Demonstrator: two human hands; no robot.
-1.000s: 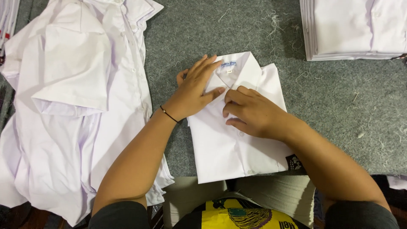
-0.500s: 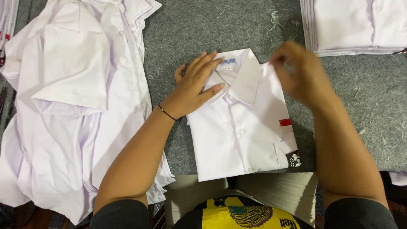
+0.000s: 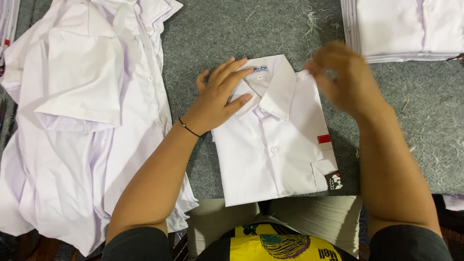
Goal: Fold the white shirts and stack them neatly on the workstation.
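Observation:
A folded white shirt (image 3: pixel 275 150) with a collar, a red patch and a small emblem on its pocket lies on the grey felt table (image 3: pixel 227 34) in front of me. My left hand (image 3: pixel 220 96) rests flat on the shirt's left collar and shoulder, fingers spread. My right hand (image 3: pixel 345 79) hovers, blurred, just above the shirt's upper right corner with nothing in it, fingers loosely apart.
A heap of unfolded white shirts (image 3: pixel 82 111) covers the left side of the table. A neat stack of folded white shirts (image 3: pixel 403 29) sits at the top right. Loose threads lie on the felt. The table's near edge runs just below the folded shirt.
My right hand has lifted off the shirt's front and moved up to the right above its corner. My left hand stays on the collar.

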